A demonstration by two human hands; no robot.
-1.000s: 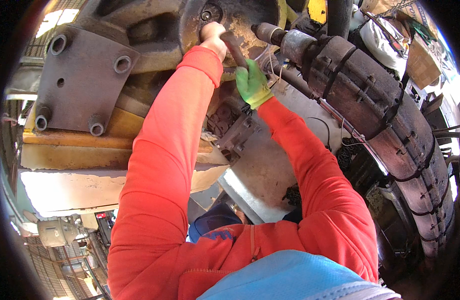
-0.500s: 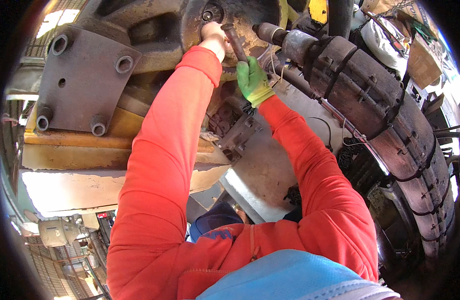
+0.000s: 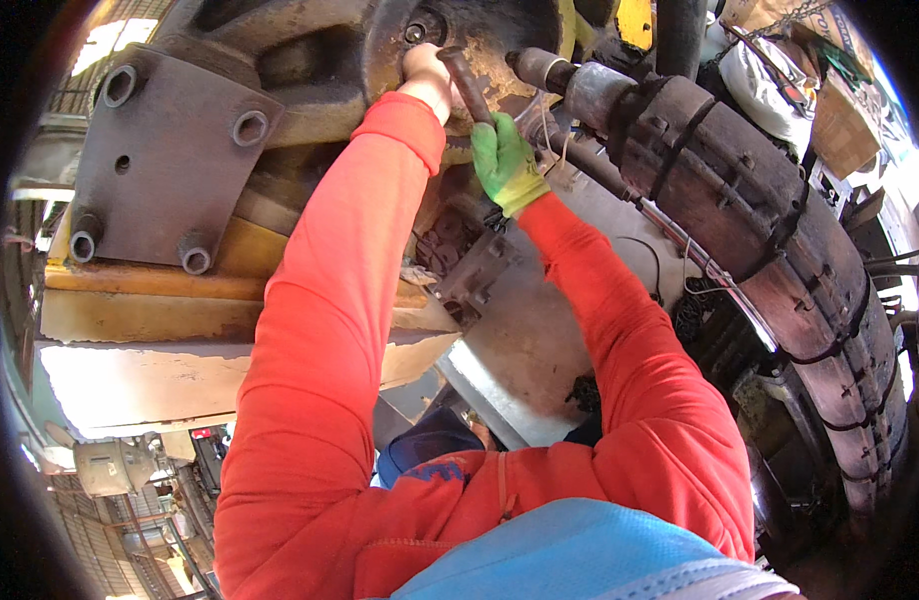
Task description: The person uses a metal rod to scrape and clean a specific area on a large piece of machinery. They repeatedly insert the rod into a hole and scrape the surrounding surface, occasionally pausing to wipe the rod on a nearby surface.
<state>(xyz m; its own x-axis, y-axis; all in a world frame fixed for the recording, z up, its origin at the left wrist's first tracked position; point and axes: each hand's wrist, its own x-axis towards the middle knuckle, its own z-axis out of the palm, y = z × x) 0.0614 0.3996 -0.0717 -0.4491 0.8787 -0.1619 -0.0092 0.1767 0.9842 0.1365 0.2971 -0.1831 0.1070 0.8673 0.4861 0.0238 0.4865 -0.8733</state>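
Note:
My left hand (image 3: 424, 72), bare, is up against a large greasy metal wheel or hub (image 3: 385, 45). Its fingers look closed, but what they grip, if anything, is hidden behind the hand. My right hand (image 3: 504, 165), in a green and yellow glove, is wrapped round the lower end of a short dark steel bar (image 3: 465, 82). The bar tilts up and to the left, its upper end right beside my left hand. Just above the left hand, a round bolt or socket (image 3: 415, 33) sits in the hub.
On the left a brown steel plate (image 3: 170, 150) with short tube ends at its corners sits above a yellow machine frame (image 3: 160, 310). A heavy crawler track (image 3: 740, 190) curves down the right side. A metal shaft end (image 3: 540, 68) points toward the bar. A white sack (image 3: 770, 90) lies far right.
The bar's upper end has shifted very slightly left and the view has moved a little. Both hands keep nearly the same place and hold.

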